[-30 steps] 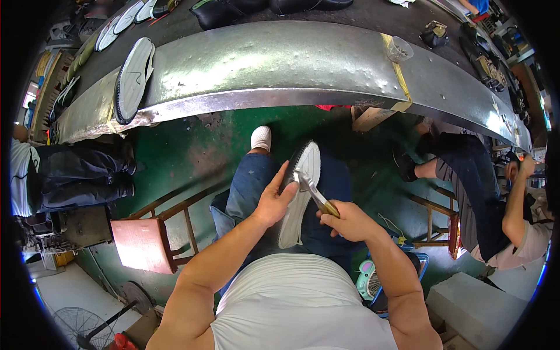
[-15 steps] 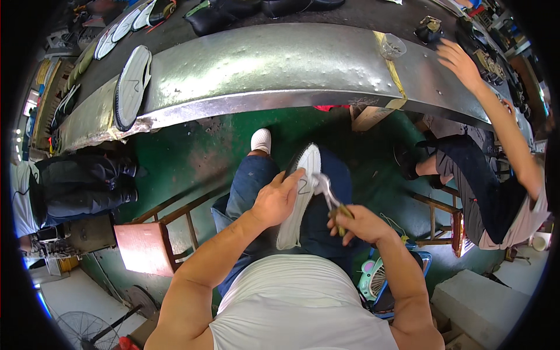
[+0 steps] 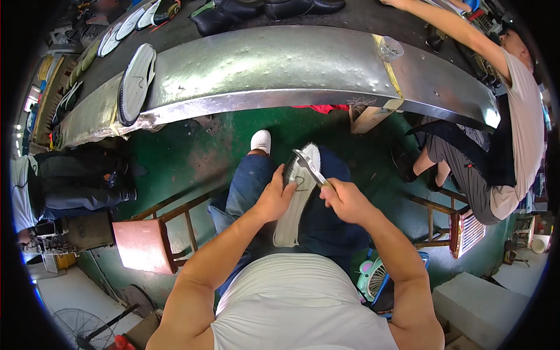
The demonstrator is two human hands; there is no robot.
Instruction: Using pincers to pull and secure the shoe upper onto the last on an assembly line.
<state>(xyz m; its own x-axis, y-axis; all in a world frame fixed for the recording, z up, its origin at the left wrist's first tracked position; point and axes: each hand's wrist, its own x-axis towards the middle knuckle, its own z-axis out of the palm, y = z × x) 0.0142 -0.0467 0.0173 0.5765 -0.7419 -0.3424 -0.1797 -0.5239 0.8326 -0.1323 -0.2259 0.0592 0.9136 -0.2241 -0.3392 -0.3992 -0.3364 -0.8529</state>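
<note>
An upturned shoe [image 3: 293,217] with a white, marked underside and dark stitched edging lies lengthwise on my lap, toe end pointing away. My left hand [image 3: 273,199] grips its left edge, thumb on the white face and fingers around the dark side. In my right hand [image 3: 345,201] is a hammer [image 3: 314,169], held by its handle with the fingers closed. Its metal head is over the toe half, close to the left edge. Whether the head touches the surface, I cannot tell.
Ahead runs a metal-covered bench [image 3: 262,61] bearing another white-bottomed shoe [image 3: 137,84], a clear cup [image 3: 389,49] and black shoes [image 3: 233,16]. A co-worker [image 3: 519,116] reaches across at right; another person [image 3: 76,186] is at left. A stool [image 3: 143,246] and small green fan [image 3: 371,279] flank me.
The hammer has swung left and away from me, from the shoe's right side to near its left edge. My left fingers shifted off the white face. The co-worker's arm reached farther over the bench.
</note>
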